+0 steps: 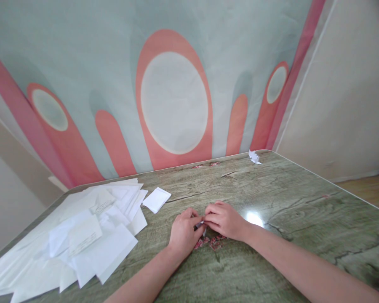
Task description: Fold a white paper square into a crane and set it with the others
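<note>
Both hands meet over the middle of the wood-patterned table point(290, 189). Between them is a small folded piece of white paper point(204, 230), mostly covered by the fingers. My left hand point(183, 233) is closed on it from the left, thumb and fingers bent around it. From the right, my right hand point(223, 220) pinches the same paper with thumb and fingertips. A shadowed fold shows between the two thumbs. The exact shape of the paper is hidden.
A wide heap of white paper sheets point(113, 252) covers the table's left side. Beside it lies a small white paper square point(157, 200). A crumpled-looking folded white paper piece point(254, 157) sits near the far right corner. A patterned wall covering point(120, 50) rises behind the table.
</note>
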A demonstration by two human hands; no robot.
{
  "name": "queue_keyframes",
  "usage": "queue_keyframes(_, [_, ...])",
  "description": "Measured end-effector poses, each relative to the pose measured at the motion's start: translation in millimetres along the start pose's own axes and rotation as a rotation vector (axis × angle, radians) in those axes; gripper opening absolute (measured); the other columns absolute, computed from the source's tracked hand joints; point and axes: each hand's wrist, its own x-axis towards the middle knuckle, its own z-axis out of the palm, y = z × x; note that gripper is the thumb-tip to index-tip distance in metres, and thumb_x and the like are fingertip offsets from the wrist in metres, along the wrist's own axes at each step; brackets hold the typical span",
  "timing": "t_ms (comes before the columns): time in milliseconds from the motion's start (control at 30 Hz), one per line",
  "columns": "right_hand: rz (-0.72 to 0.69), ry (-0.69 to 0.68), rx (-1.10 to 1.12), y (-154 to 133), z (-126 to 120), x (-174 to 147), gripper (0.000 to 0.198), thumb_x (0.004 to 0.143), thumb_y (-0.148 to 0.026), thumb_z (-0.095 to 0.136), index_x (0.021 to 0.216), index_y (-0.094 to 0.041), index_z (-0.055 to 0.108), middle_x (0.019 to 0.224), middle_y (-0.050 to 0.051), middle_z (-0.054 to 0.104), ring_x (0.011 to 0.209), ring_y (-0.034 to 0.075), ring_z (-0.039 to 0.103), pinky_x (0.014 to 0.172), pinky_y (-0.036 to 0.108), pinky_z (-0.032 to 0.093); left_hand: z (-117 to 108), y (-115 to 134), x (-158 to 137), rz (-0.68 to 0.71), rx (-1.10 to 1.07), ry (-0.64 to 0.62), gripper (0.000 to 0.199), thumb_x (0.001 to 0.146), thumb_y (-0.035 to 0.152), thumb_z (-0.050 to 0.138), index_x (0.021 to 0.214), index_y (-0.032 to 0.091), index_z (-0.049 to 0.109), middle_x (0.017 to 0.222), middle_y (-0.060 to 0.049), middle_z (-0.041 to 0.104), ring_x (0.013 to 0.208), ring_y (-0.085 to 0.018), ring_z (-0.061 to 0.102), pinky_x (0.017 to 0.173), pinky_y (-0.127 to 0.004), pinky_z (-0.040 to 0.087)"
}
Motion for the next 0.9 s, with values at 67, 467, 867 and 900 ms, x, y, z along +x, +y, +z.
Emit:
queue_keyframes(67, [-0.027,0.0,-0.032,-0.4,0.5,0.6,0.014,0.087,-0.023,0.049,0.083,-0.02,0.062,0.083,0.003,0.059,0.076,0.014,0.053,0.072,0.03,0.036,0.0,0.4,0.0,-0.004,0.0,-0.002,0.016,0.081,0.027,0.053,0.078,0.023,0.068,0.084,-0.002,0.056,0.082,-0.016,0.054,0.073,-0.025,0.041])
queue_keyframes(467, [-0.082,0.014,-0.089,1.0,4.0,2.1,0.014,0.086,-0.019,0.048,0.078,-0.018,0.059,0.082,0.003,0.058,0.072,0.014,0.051,0.07,0.03,0.034,1.5,-0.8,-0.1,0.002,0.023,-0.01,0.013,0.08,0.027,0.054,0.078,0.024,0.067,0.085,-0.001,0.055,0.08,-0.015,0.053,0.073,-0.024,0.04])
queue_keyframes(867, [-0.045,0.004,-0.075,-1.1,2.9,1.8,0.013,0.086,-0.02,0.047,0.081,-0.019,0.059,0.084,0.003,0.059,0.075,0.015,0.051,0.071,0.03,0.034,1.4,-0.4,-0.2,0.0,0.028,-0.005,0.014,0.08,0.027,0.053,0.077,0.023,0.067,0.084,-0.001,0.055,0.079,-0.015,0.053,0.072,-0.024,0.04])
queue_keyframes(900, [-0.044,0.007,-0.075,-1.5,3.1,1.9,0.013,0.086,-0.02,0.047,0.081,-0.019,0.059,0.084,0.003,0.059,0.075,0.015,0.051,0.071,0.031,0.034,1.8,-0.7,-0.2,0.002,0.03,-0.002,0.013,0.08,0.026,0.054,0.076,0.023,0.066,0.084,-0.001,0.055,0.079,-0.015,0.053,0.072,-0.024,0.04])
